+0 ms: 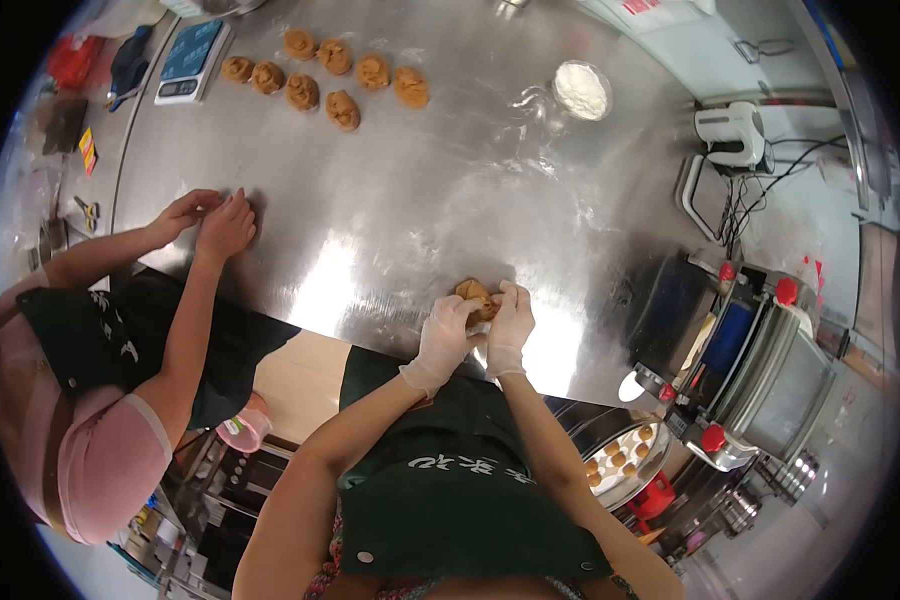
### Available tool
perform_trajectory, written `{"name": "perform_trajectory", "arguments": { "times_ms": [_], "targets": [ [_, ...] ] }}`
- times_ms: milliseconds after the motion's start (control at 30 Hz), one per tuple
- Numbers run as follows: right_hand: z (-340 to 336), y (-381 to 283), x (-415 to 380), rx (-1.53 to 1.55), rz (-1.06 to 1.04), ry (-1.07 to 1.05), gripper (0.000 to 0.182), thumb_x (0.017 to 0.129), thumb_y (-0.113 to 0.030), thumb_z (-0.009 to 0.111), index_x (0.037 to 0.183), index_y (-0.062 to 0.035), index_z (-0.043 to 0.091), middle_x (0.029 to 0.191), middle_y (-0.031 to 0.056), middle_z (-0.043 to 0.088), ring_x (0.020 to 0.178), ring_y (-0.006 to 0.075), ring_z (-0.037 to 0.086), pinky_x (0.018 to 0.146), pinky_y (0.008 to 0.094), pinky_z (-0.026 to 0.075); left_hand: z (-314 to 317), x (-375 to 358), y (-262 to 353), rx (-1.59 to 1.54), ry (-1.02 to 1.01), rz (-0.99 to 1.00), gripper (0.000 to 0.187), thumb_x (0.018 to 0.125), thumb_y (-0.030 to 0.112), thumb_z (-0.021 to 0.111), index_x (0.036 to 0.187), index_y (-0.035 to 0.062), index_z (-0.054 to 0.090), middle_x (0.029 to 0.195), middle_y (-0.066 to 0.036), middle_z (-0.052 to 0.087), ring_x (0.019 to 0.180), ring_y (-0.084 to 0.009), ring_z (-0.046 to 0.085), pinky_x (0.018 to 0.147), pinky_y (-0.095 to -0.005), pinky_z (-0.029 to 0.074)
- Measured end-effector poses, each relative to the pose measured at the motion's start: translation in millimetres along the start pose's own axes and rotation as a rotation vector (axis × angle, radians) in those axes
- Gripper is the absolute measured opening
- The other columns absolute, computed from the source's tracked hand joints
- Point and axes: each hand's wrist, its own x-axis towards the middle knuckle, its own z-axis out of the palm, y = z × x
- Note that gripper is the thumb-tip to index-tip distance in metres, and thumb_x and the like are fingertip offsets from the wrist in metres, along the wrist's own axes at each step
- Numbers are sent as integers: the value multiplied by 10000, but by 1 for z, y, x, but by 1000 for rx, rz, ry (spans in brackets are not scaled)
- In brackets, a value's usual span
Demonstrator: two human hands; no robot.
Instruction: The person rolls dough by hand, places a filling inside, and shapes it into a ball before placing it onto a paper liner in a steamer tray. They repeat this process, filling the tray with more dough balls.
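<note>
Both of my hands wear thin clear gloves and meet over the near edge of the metal table. Between them is a brown piece of dough point(478, 296), its top folded and uneven. My left hand point(444, 338) pinches it from the left with bent fingers. From the other side, my right hand point(511, 327) closes on it with thumb and fingertips. The underside of the dough is hidden by my fingers. Farther off on the steel top lie several similar brown dough pieces point(301, 91) in two loose rows.
A digital scale point(188, 62) sits at the far left, and a bowl of white flour point(581, 90) at the far right. A co-worker's hands point(220, 222) rest on the table to my left. A roller machine point(735, 345) and a tray of dough balls point(625, 462) are on my right.
</note>
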Motion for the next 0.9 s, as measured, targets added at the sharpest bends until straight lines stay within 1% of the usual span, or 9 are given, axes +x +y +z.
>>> {"name": "perform_trajectory", "arguments": {
  "times_ms": [67, 167, 300, 400, 500, 600, 733, 833, 900],
  "targets": [
    [2, 2, -7, 182, 250, -91, 299, 1013, -272, 574, 1120, -17, 688, 922, 144, 709, 857, 207, 662, 810, 368, 523, 0, 5, -6, 16, 29, -60, 579, 673, 42, 822, 1207, 170, 638, 1096, -74, 601, 1064, -318, 583, 809, -422, 547],
    [11, -14, 1, -66, 2, -31, 294, 1020, -275, 563, 1103, -27, 696, 947, 153, 705, 874, 227, 666, 805, 364, 516, -4, 9, -9, -5, 72, -96, 484, 690, 67, 812, 1138, 164, 657, 1063, -50, 616, 1024, -306, 605, 798, -447, 548],
    [29, -57, 0, -812, -756, -54, 263, 1013, -301, 589, 1066, -76, 714, 1046, 116, 720, 951, 314, 678, 847, 417, 533, 1, 16, -8, -37, 47, -287, 433, 712, 29, 789, 1120, 142, 696, 1049, -59, 650, 1022, -319, 615, 780, -427, 538],
    [45, -52, 19, -798, -881, -108, 202, 975, -272, 648, 963, -78, 703, 943, 101, 715, 852, 315, 675, 750, 422, 542, -8, 29, 1, -217, -39, -644, 394, 730, 54, 799, 1104, 117, 693, 1076, -77, 659, 1007, -315, 633, 776, -423, 546],
    [59, -60, 38, -756, -1008, -133, 189, 968, -245, 658, 907, -69, 687, 865, 114, 698, 779, 315, 661, 681, 420, 533, -14, 24, 2, -12, 168, -336, 336, 742, 86, 814, 1056, 106, 696, 1062, -86, 662, 997, -291, 651, 784, -420, 554],
    [51, -69, 39, -674, -1056, -251, 206, 966, -238, 660, 844, -73, 675, 804, 128, 679, 756, 313, 651, 658, 423, 527, -7, 17, -21, -79, 208, -101, 297, 784, 128, 789, 1056, 109, 672, 1066, -72, 650, 990, -294, 639, 834, -438, 547],
    [35, -79, 12, -635, -1015, -228, 253, 954, -232, 677, 754, -82, 646, 732, 136, 658, 698, 305, 646, 603, 419, 516, -7, 23, -30, -186, 45, -152, 320, 767, 99, 792, 1065, 123, 679, 1082, -89, 634, 1015, -307, 639, 838, -432, 546],
    [39, -52, 28, -769, -1039, -23, 289, 954, -260, 674, 729, -82, 638, 689, 137, 643, 593, 300, 617, 526, 416, 491, -11, 34, -15, -137, -50, -248, 326, 772, 100, 788, 1081, 124, 690, 1093, -86, 632, 1029, -319, 639, 831, -429, 551],
    [47, -35, 63, -747, -1246, 39, 307, 955, -269, 674, 712, -86, 632, 659, 135, 627, 540, 297, 593, 485, 412, 472, -21, 37, -4, -184, -50, -393, 317, 787, 110, 777, 1094, 126, 699, 1094, -79, 635, 1034, -323, 641, 820, -430, 556]
  ]
}}
